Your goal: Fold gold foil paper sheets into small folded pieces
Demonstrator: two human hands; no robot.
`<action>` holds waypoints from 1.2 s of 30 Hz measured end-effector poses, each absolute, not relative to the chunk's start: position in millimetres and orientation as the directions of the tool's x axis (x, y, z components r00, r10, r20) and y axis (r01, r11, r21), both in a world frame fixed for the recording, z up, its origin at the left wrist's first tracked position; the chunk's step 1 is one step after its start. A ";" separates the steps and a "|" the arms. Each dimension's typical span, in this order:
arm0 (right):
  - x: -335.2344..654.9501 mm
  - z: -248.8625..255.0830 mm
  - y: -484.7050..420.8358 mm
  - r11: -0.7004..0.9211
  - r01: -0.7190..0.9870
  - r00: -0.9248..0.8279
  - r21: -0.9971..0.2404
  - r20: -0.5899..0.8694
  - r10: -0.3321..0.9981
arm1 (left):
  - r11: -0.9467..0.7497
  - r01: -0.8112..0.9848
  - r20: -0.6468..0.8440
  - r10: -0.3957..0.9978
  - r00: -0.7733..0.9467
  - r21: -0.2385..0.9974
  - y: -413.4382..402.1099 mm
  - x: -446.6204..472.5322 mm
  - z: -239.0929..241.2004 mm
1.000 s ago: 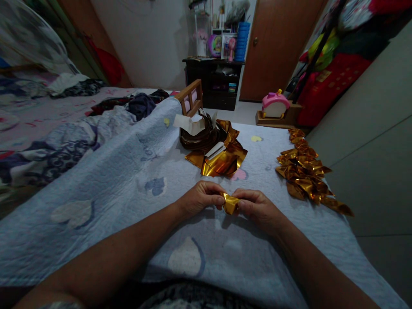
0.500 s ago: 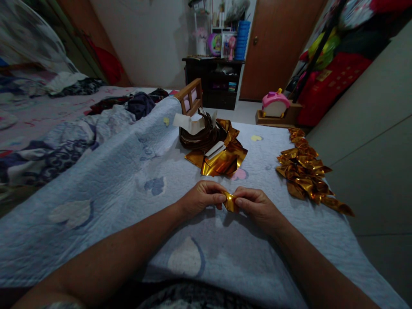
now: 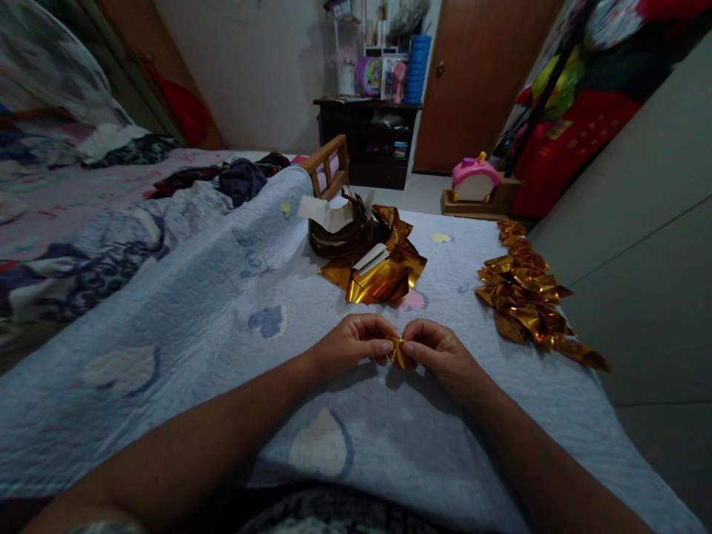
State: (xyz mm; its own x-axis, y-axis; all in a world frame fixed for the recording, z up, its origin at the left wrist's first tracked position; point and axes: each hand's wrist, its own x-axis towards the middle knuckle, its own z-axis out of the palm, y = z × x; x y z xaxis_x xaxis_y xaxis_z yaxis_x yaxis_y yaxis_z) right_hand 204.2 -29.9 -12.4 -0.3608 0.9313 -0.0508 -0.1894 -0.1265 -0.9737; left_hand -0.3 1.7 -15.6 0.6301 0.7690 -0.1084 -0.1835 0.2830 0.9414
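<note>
My left hand (image 3: 349, 345) and my right hand (image 3: 439, 351) meet over a pale blue quilt (image 3: 233, 319), both pinched on one small folded piece of gold paper (image 3: 398, 354). Fingers of both hands are closed round it, so only its middle shows. Beyond my hands lies a stack of flat gold paper sheets (image 3: 378, 278) with a dark bundle and a white strip (image 3: 328, 215) behind it. To the right a heap of folded gold paper pieces (image 3: 526, 293) runs along the quilt's edge.
A small wooden frame (image 3: 328, 167) stands behind the paper stack. Crumpled clothes and bedding (image 3: 111, 245) cover the bed on the left. A pink toy (image 3: 475, 180), a dark shelf unit (image 3: 370, 141) and a brown door (image 3: 478, 74) lie farther back.
My hands have drawn closer together and pressed the gold piece smaller; less of it shows between my fingers. The view has shifted slightly.
</note>
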 end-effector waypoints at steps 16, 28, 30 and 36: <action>200.2 -13.0 -29.9 -0.108 -0.089 -0.356 -0.990 -0.070 0.932 | 0.298 -0.184 -0.118 0.765 0.634 0.937 3.6 1.0 -18.3; 219.7 -8.6 -27.6 -0.198 -0.242 -0.354 -0.950 -0.104 0.929 | 0.261 -0.225 -0.106 0.840 0.533 0.939 7.7 -6.8 -16.4; 220.7 -8.2 -26.0 -0.168 -0.211 -0.379 -0.963 -0.078 0.922 | 0.291 -0.278 -0.107 0.841 0.530 0.915 8.3 -6.2 -18.7; 212.6 -11.7 -25.9 -0.157 -0.208 -0.362 -0.965 -0.073 0.929 | 0.348 -0.311 -0.131 0.825 0.550 0.885 6.8 -2.1 -22.2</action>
